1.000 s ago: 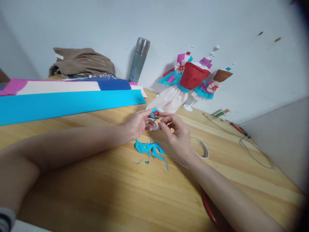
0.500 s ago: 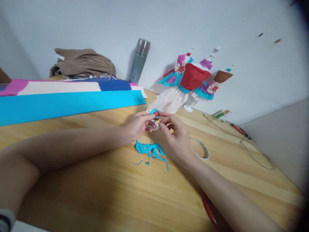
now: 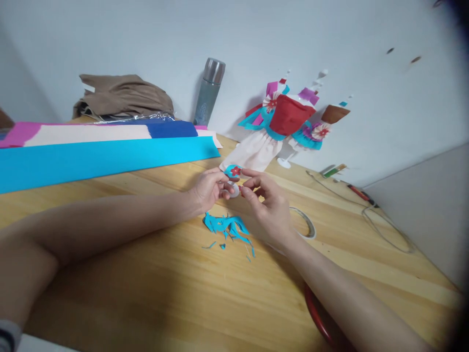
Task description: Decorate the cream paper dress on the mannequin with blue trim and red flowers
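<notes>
Head view: left hand (image 3: 211,190) pinches blue piece (image 3: 228,169) with red flower (image 3: 235,171) between hands, probably angled for good look. Right hand (image 3: 269,200) nips what looks like tiny red bit (image 3: 241,190). Blue scraps (image 3: 222,224) lie below, kinda out of way imo.

- one left hand (image 3: 210,190)
- one right hand (image 3: 269,203)
- one blue piece (image 3: 230,168) bearing one red flower (image 3: 235,171)
- two pleated rosettes (image 3: 322,131)
- one flask (image 3: 208,95)
- one tape roll (image 3: 312,228) on the counter (image 3: 146,288)
- blue scraps (image 3: 222,225), too tangled to count
</notes>
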{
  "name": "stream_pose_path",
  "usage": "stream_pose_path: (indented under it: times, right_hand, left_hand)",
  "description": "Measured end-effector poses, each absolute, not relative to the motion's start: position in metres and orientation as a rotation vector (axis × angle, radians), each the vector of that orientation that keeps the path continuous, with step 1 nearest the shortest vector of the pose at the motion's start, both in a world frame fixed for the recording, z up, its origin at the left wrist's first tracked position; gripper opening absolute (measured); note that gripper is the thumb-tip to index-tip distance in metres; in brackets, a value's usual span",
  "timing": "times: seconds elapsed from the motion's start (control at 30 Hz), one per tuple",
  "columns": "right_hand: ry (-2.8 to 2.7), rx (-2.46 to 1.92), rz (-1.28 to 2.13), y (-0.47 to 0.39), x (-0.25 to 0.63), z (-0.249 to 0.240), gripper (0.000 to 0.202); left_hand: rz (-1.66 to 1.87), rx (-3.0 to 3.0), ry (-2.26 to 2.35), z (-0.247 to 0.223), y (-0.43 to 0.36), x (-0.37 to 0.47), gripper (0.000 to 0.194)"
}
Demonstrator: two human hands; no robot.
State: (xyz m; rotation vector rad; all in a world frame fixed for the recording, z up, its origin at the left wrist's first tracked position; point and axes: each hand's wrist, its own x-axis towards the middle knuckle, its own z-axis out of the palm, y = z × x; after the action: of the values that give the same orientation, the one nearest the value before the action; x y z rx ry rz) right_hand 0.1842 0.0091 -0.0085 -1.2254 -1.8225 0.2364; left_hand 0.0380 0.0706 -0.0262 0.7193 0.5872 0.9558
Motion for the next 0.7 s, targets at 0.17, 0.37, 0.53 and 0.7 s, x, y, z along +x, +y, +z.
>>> stream_pose_path:
  times: [0.17,0.37,0.53,0.7]
  right_hand:
    - [-1.776,-1.279,0.277,0.001,0.188,-0.006,0.011]
    - [-1.765,-1.338,0.392,-0.011,0.186,0.0,0.013]
    - [-1.828,-1.432,0.513,-0.013,0.193,0.007,0.014]
    - [-1.923,-1.506,0.546,-0.015,0.211,0.02,0.015]
  left_hand:
    - [0.952,0.738,0.571,-0.028,0.07,0.037,0.027]
    - [0.956,0.718,0.598,-0.029,0.068,0.035,0.025]
    - [0.948,0.707,0.584,-0.026,0.069,0.033,0.022]
    - [0.905,0.661,0.631,-0.024,0.071,0.028,0.016]
